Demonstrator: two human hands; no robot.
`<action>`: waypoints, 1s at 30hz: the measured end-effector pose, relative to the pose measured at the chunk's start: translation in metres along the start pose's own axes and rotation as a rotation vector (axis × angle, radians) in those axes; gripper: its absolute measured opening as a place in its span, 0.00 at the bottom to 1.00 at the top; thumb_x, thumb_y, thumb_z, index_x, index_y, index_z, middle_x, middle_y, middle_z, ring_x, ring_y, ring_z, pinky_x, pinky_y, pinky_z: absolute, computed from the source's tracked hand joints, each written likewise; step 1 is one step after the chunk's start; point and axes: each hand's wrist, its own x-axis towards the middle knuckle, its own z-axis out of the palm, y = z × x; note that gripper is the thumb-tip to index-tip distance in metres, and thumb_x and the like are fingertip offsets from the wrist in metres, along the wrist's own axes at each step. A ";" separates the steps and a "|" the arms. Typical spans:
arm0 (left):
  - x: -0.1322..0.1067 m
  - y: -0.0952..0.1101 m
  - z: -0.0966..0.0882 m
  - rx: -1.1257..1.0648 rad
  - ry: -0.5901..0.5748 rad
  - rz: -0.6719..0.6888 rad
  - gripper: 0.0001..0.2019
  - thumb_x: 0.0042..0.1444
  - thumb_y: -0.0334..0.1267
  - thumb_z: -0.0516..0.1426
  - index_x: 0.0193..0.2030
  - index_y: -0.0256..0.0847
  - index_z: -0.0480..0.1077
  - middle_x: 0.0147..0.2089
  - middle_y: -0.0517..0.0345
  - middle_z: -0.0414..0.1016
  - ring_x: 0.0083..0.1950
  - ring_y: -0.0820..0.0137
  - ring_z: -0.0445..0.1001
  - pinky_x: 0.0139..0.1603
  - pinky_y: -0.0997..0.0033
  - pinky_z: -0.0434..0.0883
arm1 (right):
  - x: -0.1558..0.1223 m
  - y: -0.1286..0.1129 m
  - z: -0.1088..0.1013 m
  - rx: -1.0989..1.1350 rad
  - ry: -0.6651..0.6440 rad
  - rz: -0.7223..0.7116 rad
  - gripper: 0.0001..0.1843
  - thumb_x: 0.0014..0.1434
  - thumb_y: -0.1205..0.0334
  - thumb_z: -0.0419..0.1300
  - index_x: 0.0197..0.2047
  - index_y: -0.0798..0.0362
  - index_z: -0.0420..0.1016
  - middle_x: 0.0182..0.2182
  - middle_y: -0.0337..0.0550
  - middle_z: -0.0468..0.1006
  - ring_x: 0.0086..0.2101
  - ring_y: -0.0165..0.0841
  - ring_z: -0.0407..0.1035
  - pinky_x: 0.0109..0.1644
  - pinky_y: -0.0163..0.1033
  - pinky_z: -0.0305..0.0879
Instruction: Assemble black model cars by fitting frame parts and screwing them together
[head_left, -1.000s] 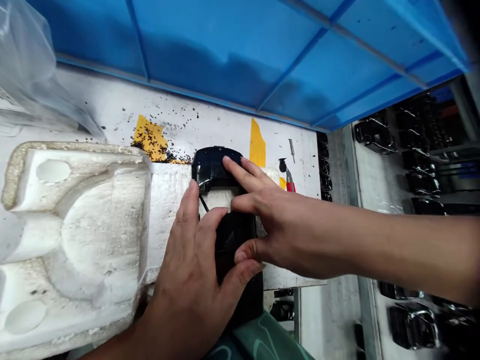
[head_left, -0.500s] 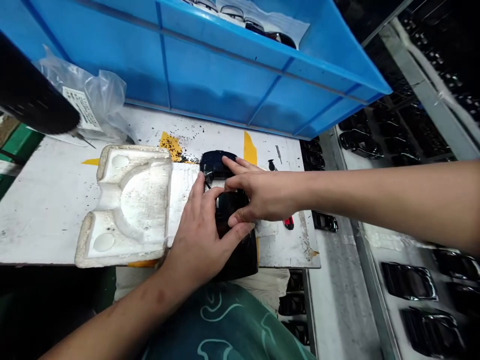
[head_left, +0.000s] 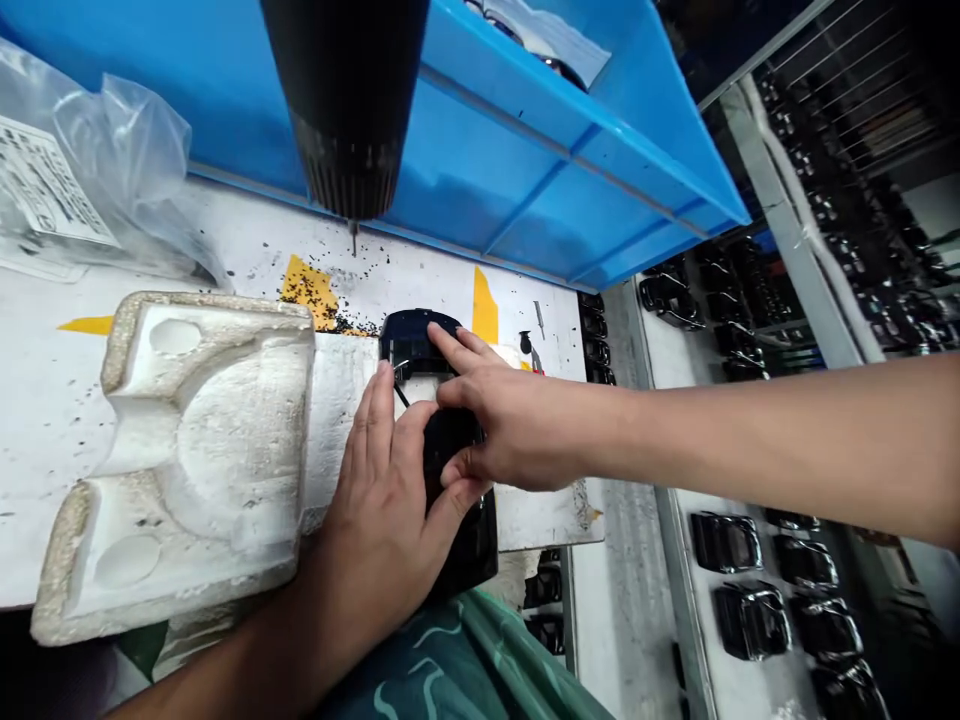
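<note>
A glossy black plastic part (head_left: pixel 411 340) lies lengthwise on a white foam block (head_left: pixel 334 420) at the edge of a white bench (head_left: pixel 247 250). My left hand (head_left: pixel 386 500) lies flat over its near half, fingers stretched out and thumb pressed on the black surface. Reaching in from the right, my right hand (head_left: pixel 510 425) presses its extended fingers on the far half and pinches the part's middle with its thumb. A thin black wire shows between my hands.
A moulded white foam tray (head_left: pixel 187 450) sits left of the part. A black power screwdriver (head_left: pixel 349 100) hangs above the bench. A blue crate (head_left: pixel 525 170) stands behind. A clear plastic bag (head_left: pixel 82 170) lies at far left. Racks of black parts (head_left: pixel 757 590) fill the right.
The camera has shifted, bringing the hanging screwdriver into the top middle of the view. Both hands keep the same hold on the black part.
</note>
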 end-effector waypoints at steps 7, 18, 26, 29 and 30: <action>0.004 -0.002 -0.003 -0.041 -0.004 -0.036 0.33 0.59 0.57 0.56 0.64 0.41 0.56 0.77 0.41 0.34 0.77 0.56 0.39 0.73 0.46 0.51 | 0.000 0.011 -0.001 0.041 0.032 -0.079 0.27 0.41 0.58 0.78 0.44 0.54 0.79 0.73 0.41 0.30 0.68 0.57 0.24 0.73 0.58 0.38; 0.001 -0.001 -0.006 -0.048 -0.010 -0.003 0.28 0.64 0.54 0.52 0.64 0.40 0.55 0.77 0.41 0.35 0.77 0.55 0.39 0.72 0.44 0.53 | 0.001 -0.015 -0.005 0.052 0.007 0.082 0.19 0.40 0.62 0.78 0.29 0.55 0.71 0.73 0.41 0.32 0.68 0.62 0.24 0.73 0.64 0.38; -0.001 -0.005 0.000 -0.004 0.034 0.081 0.27 0.66 0.45 0.51 0.67 0.37 0.49 0.76 0.36 0.34 0.77 0.55 0.37 0.72 0.43 0.53 | 0.003 -0.014 0.002 0.060 0.013 0.033 0.16 0.42 0.66 0.75 0.32 0.57 0.74 0.72 0.50 0.29 0.67 0.58 0.18 0.73 0.61 0.39; 0.000 -0.007 -0.001 -0.025 0.008 0.056 0.27 0.65 0.48 0.52 0.66 0.40 0.51 0.77 0.39 0.34 0.77 0.55 0.38 0.72 0.42 0.53 | 0.001 -0.008 0.003 -0.003 -0.006 0.002 0.21 0.45 0.61 0.75 0.40 0.58 0.76 0.72 0.51 0.25 0.68 0.56 0.19 0.73 0.59 0.39; 0.001 -0.006 -0.002 -0.037 -0.004 0.034 0.27 0.64 0.49 0.53 0.66 0.41 0.52 0.77 0.40 0.34 0.77 0.55 0.38 0.72 0.41 0.53 | 0.000 -0.004 0.003 -0.006 0.002 -0.018 0.23 0.45 0.58 0.76 0.42 0.58 0.76 0.72 0.50 0.25 0.68 0.56 0.20 0.73 0.58 0.38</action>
